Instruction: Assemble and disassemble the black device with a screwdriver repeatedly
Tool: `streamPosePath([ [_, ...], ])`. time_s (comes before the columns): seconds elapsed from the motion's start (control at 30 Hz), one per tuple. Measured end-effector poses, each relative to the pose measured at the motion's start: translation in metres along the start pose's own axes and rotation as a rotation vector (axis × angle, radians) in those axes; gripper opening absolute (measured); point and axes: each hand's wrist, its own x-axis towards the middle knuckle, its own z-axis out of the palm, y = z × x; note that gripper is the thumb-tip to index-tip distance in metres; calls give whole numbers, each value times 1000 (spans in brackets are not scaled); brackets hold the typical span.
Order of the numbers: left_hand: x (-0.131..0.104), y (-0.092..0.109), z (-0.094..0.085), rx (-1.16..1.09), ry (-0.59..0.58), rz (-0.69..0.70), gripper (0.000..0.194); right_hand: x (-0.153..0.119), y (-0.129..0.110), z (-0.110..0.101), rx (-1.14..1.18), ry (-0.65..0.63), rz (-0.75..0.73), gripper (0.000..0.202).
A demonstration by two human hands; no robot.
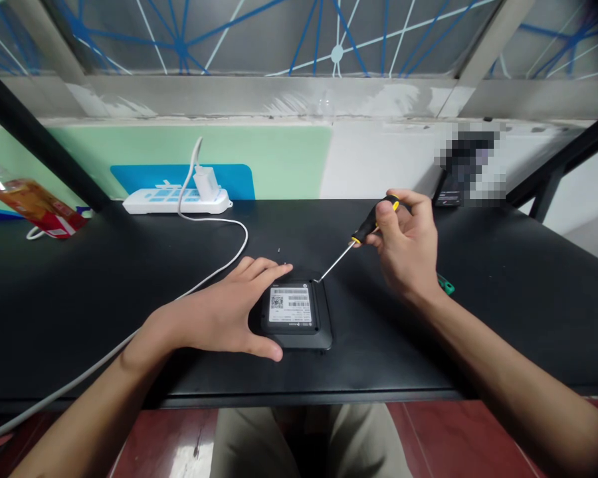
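Observation:
A flat black electronic device (325, 335) lies label up on the black table, with a white sticker (290, 307) bearing barcodes and a QR code. My left hand (229, 309) grips it from the left side, thumb by the near edge and fingers by the far edge. In my right hand (406, 242) is a screwdriver (366, 228) with a black and yellow handle, closed in the fingers. Its shaft slants down to the left, and the tip meets the device's far right corner. Just beyond the device lies a tiny screw (279, 250).
A white power strip (154, 200) with a plugged-in charger (207, 182) sits against the wall; its white cable (244, 242) runs across the table to the left. A drink bottle (37, 206) stands far left. A green object (446, 285) is partly behind my right wrist. A phone (447, 189) leans at the back right.

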Motion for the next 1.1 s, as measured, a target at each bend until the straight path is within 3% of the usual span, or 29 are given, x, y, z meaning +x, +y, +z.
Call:
streamPosePath([
  [0.5,0,-1,2,5,-1,2,112,0,11,0,-62,-23,46,43],
  [0.77,0,-1,0,7,3,13,112,-4,9,3,-65,-39,-34,44],
  [1.0,0,-3,1,12,23,41,109,-10,5,6,-204,-23,-401,38],
  [1.1,0,-2,0,13,15,33,109,-15,0,6,-238,-46,-480,36],
])
